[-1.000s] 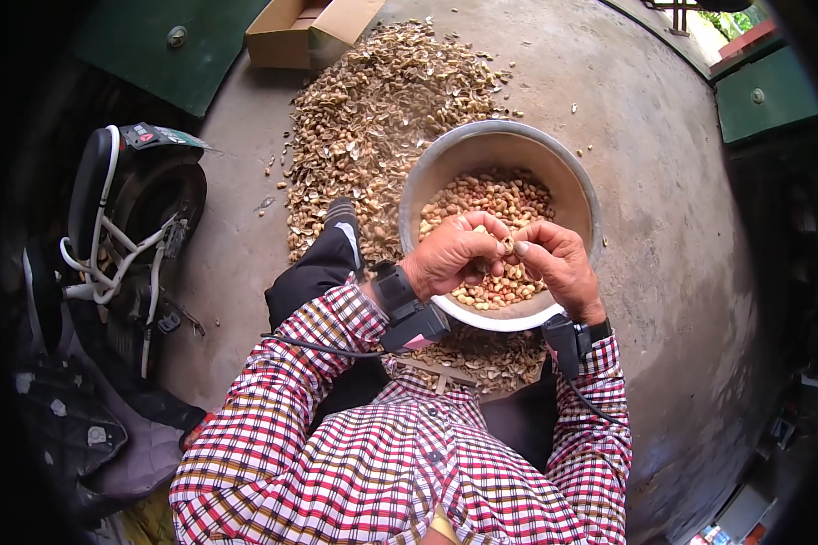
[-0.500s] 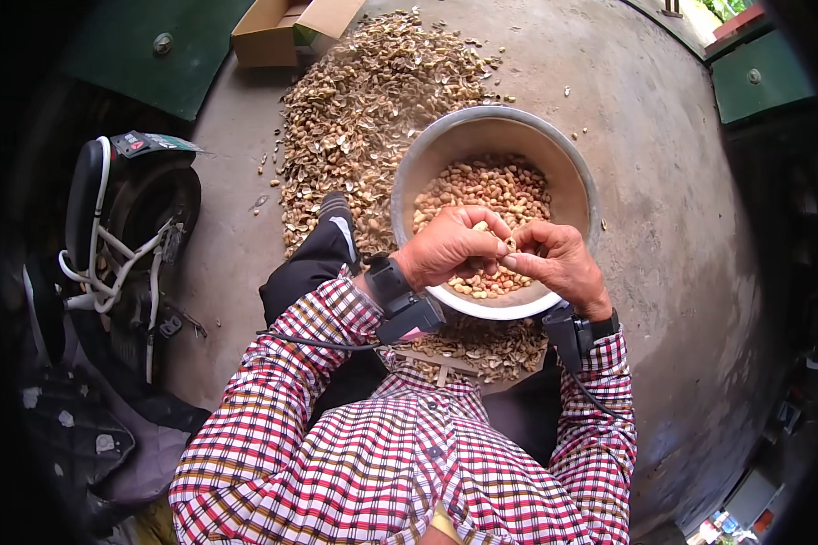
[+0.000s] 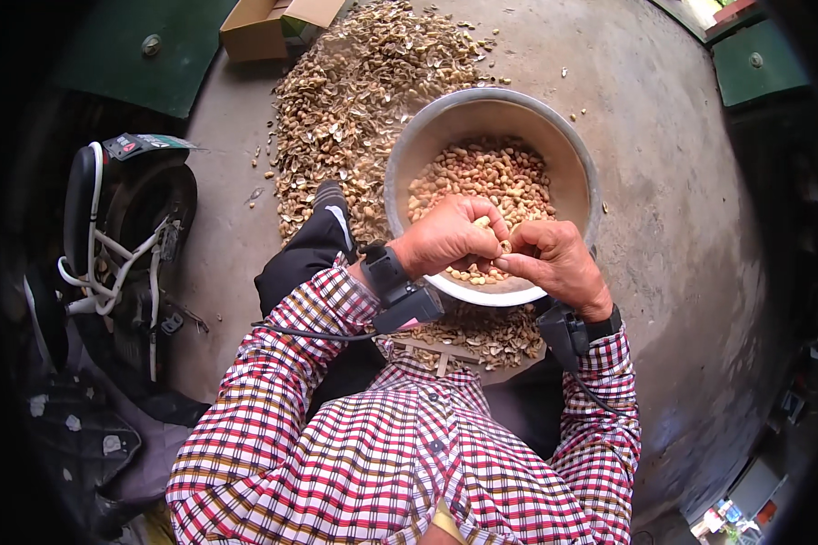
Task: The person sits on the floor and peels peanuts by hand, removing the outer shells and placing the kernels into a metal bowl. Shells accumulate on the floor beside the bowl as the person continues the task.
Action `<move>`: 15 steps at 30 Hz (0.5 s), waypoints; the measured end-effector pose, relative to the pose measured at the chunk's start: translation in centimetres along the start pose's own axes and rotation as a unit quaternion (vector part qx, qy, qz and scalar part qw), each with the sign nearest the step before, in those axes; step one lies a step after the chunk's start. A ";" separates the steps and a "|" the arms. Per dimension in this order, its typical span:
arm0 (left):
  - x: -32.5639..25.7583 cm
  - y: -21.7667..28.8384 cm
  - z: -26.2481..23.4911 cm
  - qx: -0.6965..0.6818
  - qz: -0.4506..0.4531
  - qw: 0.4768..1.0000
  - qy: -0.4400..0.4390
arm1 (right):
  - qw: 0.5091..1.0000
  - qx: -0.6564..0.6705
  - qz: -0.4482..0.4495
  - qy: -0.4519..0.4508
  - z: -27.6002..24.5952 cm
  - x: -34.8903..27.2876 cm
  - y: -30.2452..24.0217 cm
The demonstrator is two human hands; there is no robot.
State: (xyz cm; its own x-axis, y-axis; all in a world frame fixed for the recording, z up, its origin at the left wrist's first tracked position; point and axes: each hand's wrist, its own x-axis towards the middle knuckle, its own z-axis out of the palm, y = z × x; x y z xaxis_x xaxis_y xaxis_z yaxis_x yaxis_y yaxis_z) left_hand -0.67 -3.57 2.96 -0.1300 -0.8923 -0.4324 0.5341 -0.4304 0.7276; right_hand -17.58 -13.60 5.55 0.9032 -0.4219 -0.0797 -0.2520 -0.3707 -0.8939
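1. Peanut (image 3: 504, 246) pinched between both hands, held just above the near rim of the metal bowl (image 3: 400, 173); bowl sits on the concrete floor (image 3: 663, 182), part full of shelled kernels (image 3: 482, 177).
2. Left hand (image 3: 450, 238) grip narrow, fingertips on the nut; right hand (image 3: 554, 259) likewise closed on it.
3. Step judged: cracking the shell; next likely calls for thumb pressure, kernel dropped into bowl.
4. Husk pile (image 3: 364, 100) spreads toward the floor's far edge.
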 end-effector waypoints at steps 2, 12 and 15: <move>0.1 -0.4 -0.1 -0.013 0.010 1.000 -0.004 | 1.000 -0.009 -0.012 0.006 0.1 -0.1 -0.2; 0.2 -0.5 0.1 -0.118 -0.037 0.992 0.010 | 0.998 -0.033 -0.035 0.047 0.1 -0.1 -1.0; 0.1 -0.2 0.5 -0.175 -0.004 0.985 0.004 | 0.995 0.056 -0.009 0.084 0.1 -0.1 -1.3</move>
State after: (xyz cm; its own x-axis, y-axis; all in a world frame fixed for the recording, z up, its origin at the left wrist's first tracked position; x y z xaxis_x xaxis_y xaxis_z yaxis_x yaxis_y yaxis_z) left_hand -1.23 -3.65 3.03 -0.1296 -0.8872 -0.4428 0.7884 -0.3630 0.4966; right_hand -17.30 -13.05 6.66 0.8342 -0.5514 0.0033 -0.1876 -0.2893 -0.9387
